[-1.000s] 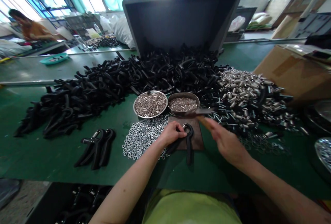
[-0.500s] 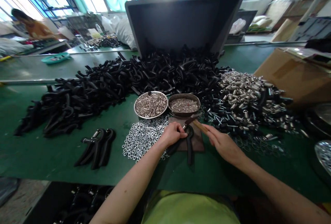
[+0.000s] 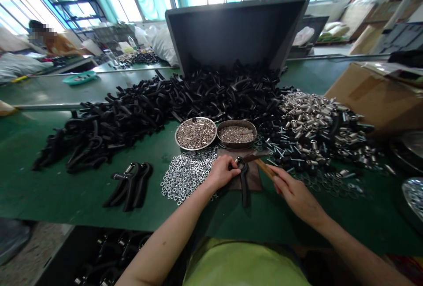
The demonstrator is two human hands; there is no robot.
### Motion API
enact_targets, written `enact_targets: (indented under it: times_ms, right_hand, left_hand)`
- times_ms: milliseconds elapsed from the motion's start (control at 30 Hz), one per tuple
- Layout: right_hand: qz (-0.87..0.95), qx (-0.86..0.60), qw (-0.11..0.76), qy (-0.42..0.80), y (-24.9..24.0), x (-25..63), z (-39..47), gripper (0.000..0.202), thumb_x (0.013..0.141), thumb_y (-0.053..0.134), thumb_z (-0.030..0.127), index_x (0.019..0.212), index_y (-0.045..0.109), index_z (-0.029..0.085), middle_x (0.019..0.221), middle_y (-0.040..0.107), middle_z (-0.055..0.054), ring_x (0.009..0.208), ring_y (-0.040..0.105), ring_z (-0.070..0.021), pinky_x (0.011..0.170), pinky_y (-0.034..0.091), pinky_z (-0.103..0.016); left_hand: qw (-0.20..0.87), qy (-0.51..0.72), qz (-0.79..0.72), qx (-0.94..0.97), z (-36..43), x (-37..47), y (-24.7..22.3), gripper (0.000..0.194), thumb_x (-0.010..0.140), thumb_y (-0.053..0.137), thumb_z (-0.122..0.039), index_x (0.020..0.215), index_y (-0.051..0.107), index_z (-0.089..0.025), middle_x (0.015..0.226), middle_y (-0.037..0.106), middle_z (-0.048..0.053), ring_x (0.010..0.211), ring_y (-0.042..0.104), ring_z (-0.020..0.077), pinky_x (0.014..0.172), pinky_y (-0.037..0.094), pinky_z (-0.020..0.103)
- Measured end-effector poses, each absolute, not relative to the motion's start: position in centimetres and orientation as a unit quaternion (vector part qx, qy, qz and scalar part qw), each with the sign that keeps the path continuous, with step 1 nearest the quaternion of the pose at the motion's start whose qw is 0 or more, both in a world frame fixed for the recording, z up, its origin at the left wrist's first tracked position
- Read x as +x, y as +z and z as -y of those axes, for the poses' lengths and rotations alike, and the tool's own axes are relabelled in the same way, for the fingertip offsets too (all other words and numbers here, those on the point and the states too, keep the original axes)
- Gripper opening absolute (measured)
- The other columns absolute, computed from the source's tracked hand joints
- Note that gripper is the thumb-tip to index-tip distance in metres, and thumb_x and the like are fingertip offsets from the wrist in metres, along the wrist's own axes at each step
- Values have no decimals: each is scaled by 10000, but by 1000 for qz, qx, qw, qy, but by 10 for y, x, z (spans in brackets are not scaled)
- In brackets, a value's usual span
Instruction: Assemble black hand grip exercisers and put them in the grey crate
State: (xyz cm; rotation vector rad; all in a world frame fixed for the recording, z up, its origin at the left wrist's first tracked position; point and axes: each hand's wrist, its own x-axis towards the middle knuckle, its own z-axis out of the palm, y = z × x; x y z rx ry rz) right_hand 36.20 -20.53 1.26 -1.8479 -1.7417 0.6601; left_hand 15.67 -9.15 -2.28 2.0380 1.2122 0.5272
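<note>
My left hand [image 3: 223, 173] is closed, its thumb and fingertips pinching the top of a black hand grip [image 3: 245, 187] with a curved handle. That grip lies over a dark flat plate [image 3: 254, 180] on the bench. In my right hand [image 3: 294, 193] is a hammer [image 3: 266, 169], held by its wooden handle. The hammer's dark head is just to the right of the grip's top, apart from it and blurred. Small metal nuts [image 3: 185, 176] are spread beside my left hand. Several finished-looking black hand grips [image 3: 134, 187] with a spring lie farther left.
Behind my hands stand a round bowl of metal pins [image 3: 196, 133] and an oval tin of small metal pieces [image 3: 236, 134]. Black handles [image 3: 211, 92] spill from a grey bin [image 3: 238, 30]. Springs [image 3: 309, 112] and a cardboard box [image 3: 380, 96] are at right. Another person [image 3: 61, 44] sits far left.
The hammer and my right hand have moved right, away from the top of the hand grip. My left hand keeps its pinch. The whole view has shifted slightly.
</note>
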Motion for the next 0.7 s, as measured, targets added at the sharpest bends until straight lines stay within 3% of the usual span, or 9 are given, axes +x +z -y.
enact_targets:
  times_ms: [100,167,267,367,467,567,633,700]
  right_hand:
    - [653,-664,271,243,30,356,212,421,930,317,353,1265,517,193,620,611,6,513,573,-136,508,467,-242]
    - [660,-643,315,227,39,353,220,419,936,333,337,1311,473,214,748,665,-22,580,613,-129,573,509,-240]
    - [670,-607,392,169,35,350,226,430,944,329,292,1358,414,214,962,688,-78,739,667,-146,666,541,-251]
    - [718,-594,337,133,20,348,220,414,929,337,248,1316,477,204,1004,701,-98,790,690,-188,670,563,-285]
    - [754,-593,241,148,21,346,209,422,920,343,215,1317,483,242,1111,681,-66,912,680,-211,761,566,-340]
    - [742,-590,288,134,35,343,209,443,934,339,215,1370,407,257,1254,601,-50,1053,624,-194,866,533,-333]
    - [727,-586,343,104,36,342,212,453,939,330,218,1388,375,247,1243,608,-63,1031,635,-186,847,542,-311]
    - [735,-582,335,92,28,342,213,452,932,337,213,1380,391,239,1166,653,-70,969,662,-192,801,559,-312]
  left_hand:
    - [259,241,-487,799,108,150,-24,327,655,751,-300,901,564,-194,1005,564,41,972,499,220,838,398,354]
    - [193,269,-515,791,122,144,-27,418,646,760,-332,966,533,-185,1103,524,77,1033,477,244,871,395,383]
    - [166,248,-535,790,141,137,-33,253,755,662,-321,916,529,-178,975,558,69,915,526,216,799,428,344]
    - [176,200,-532,804,148,135,-37,96,825,562,-270,854,538,-182,830,584,44,780,549,190,705,433,305]
    - [169,187,-526,813,147,136,-37,75,816,561,-246,838,542,-176,824,590,50,773,555,191,690,428,294]
    - [166,188,-525,813,144,137,-37,80,807,571,-245,836,541,-176,828,593,50,772,555,189,687,426,289]
    - [166,189,-527,812,143,137,-37,85,803,573,-249,835,540,-178,830,593,49,769,555,187,687,425,288]
    - [167,186,-528,812,143,137,-38,85,803,568,-252,836,538,-179,834,593,51,766,554,187,682,424,287]
